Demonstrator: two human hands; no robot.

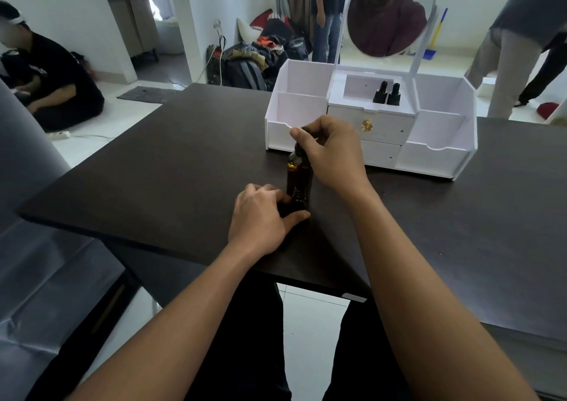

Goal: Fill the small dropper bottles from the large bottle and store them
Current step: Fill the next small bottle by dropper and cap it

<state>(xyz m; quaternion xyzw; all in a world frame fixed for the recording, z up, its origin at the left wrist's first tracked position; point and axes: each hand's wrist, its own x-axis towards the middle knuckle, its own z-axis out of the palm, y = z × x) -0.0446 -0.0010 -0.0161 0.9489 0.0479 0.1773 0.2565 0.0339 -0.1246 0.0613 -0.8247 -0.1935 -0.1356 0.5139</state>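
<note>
Amber bottle (299, 182) stands mid-frame on the bench (153, 170); left hand (260, 216) curls its fingers (270, 190) round the base, right hand (331, 152) pinches the cap (297, 152): steady the base, turn slowly

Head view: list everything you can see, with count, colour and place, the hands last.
table: one, dark brown, fills the foreground
organiser: one, white, far side of the table, right of centre
mirror: one, round, white frame, above the organiser
drawer knob: one, gold, organiser front
dropper bottles: two, black tops, upright in the organiser's top centre tray
amber bottle: one, dark amber, upright on the table before the organiser
bags: a dark pile on the floor behind the table
people: three; one seated on the floor at left, two standing at the back
left hand: grips the amber bottle's base
right hand: grips its top
</note>
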